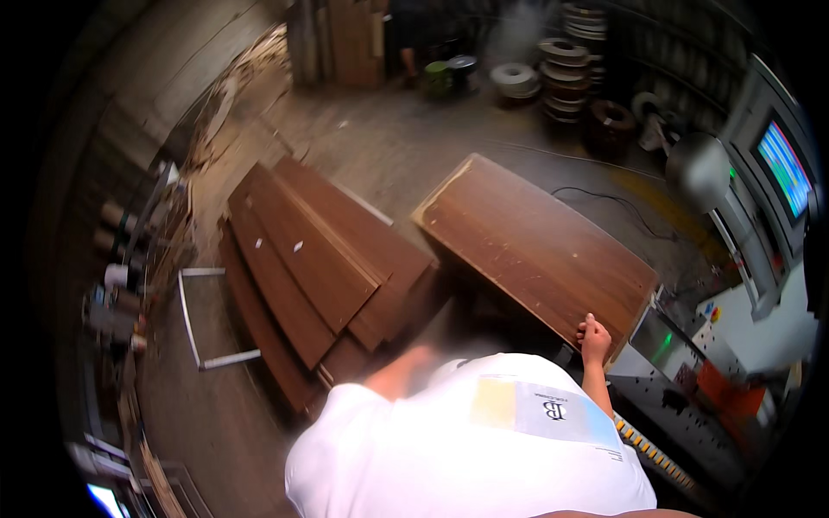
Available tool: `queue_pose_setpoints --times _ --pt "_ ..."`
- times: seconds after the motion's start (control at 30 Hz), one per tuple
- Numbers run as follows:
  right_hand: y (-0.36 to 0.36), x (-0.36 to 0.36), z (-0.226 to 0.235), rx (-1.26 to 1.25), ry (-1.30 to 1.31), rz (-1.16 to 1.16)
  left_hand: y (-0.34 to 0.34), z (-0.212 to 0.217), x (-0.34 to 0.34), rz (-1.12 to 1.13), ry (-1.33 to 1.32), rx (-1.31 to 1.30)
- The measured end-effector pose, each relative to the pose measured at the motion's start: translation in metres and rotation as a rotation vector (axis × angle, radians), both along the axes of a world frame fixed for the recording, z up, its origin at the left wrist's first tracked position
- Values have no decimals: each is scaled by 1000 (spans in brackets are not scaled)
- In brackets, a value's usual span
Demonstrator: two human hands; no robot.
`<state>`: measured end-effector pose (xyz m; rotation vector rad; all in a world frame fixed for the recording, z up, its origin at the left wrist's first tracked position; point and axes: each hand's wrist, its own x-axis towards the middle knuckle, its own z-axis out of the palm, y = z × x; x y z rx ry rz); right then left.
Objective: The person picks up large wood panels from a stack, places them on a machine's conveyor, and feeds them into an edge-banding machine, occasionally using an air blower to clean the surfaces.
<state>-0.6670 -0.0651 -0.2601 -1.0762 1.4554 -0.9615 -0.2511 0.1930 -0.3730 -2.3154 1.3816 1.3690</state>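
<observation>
Nearest us is our white shirt (432,457), and just right of it runs a yellow-and-black strip (661,453) along a machine (622,401). Our right hand (594,343) is over the near right corner of a brown board (535,233); its fingers are narrow and loosely curled, and we cannot tell whether they touch or grip it. If we pushed this corner unevenly, we think the board could swing and knock the machine beside it.

Our left hand (420,356) is blurred near the close end of a stack of brown boards (298,276); we cannot tell how its fingers stand. The stack's layers overlap unevenly, so we judge that tugging a lower one could make the upper ones slide and pinch us.

Left of the stack, a white frame (187,324) on the floor could catch our feet. Farther off, a dark cable (635,207) beyond the board could trip us too. Farthest stand piled rolls (566,82), well apart from our hands.
</observation>
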Motion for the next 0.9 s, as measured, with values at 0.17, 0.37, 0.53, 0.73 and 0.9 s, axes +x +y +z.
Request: queue_pose_setpoints --times 0.17,0.37,0.53,0.73,0.9 --pt "-2 -9 -17 1 34 36 30 -27 0 374 16 -176" --pt "-13 -2 -14 20 190 84 13 -53 -34 389 85 -245" --pt "-16 19 -7 51 487 27 29 -49 -1 607 196 -364" --pt "1 75 -13 -136 575 80 82 -81 77 729 199 -217" --pt "33 178 13 -274 713 265 116 -111 135 633 276 -162"
